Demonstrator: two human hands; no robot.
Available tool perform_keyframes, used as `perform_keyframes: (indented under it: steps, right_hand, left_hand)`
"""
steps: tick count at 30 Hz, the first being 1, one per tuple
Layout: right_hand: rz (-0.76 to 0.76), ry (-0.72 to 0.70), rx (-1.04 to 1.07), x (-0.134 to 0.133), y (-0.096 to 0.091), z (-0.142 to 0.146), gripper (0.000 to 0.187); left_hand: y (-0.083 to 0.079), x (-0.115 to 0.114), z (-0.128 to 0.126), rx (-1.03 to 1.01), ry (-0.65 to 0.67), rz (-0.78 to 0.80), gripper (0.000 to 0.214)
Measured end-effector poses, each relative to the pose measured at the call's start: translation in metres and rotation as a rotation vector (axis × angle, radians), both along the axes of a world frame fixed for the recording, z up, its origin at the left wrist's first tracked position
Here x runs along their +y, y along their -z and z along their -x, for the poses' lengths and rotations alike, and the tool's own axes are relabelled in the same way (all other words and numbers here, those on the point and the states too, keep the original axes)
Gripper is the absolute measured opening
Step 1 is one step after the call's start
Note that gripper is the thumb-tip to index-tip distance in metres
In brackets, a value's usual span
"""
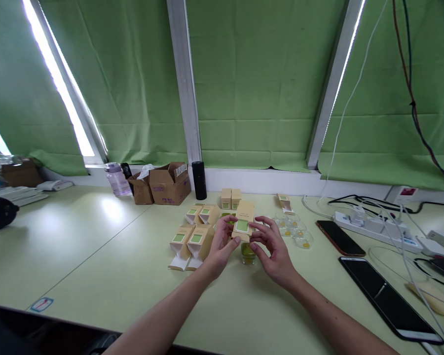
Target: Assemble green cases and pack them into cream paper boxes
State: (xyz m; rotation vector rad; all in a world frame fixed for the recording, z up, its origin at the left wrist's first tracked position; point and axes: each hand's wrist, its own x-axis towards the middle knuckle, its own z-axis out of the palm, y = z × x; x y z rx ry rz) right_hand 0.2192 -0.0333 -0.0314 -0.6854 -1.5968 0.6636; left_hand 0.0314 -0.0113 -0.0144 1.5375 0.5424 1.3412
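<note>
A small kraft-paper box (245, 211) with a green window on its front is held up between my two hands. My left hand (220, 242) grips its left side, with the thumb at the lower edge. My right hand (273, 252) has curved fingers at the box's right side, its thumb close to a small jar of green contents (248, 253) just below. To the left, several similar boxes (195, 239) lie with their end flaps open. Another jar of green contents is partly hidden behind my left fingers.
Two small boxes (231, 198) stand behind my hands. Several clear plastic domes (293, 228) with yellow bits lie to the right, near phones (387, 294) and a cabled power strip (375, 228). Cardboard cartons (170, 185), a black cylinder (199, 180) and a bottle (117, 179) line the back.
</note>
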Motion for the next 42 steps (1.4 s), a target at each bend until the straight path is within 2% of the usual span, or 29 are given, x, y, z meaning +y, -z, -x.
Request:
perform_keyframes:
  steps: [11, 21, 42]
  right_hand:
    - [0.002, 0.041, 0.004, 0.000, -0.001, 0.001, 0.039]
    - [-0.008, 0.080, 0.025, 0.002, -0.002, 0.002, 0.033]
    - [0.005, 0.095, 0.018, 0.001, -0.001, 0.002, 0.027]
  left_hand:
    - [0.007, 0.003, 0.000, 0.056, -0.034, -0.048, 0.052]
    - [0.012, 0.009, -0.003, 0.119, -0.129, -0.174, 0.048]
    - [0.017, 0.013, -0.006, 0.123, -0.236, -0.179, 0.040]
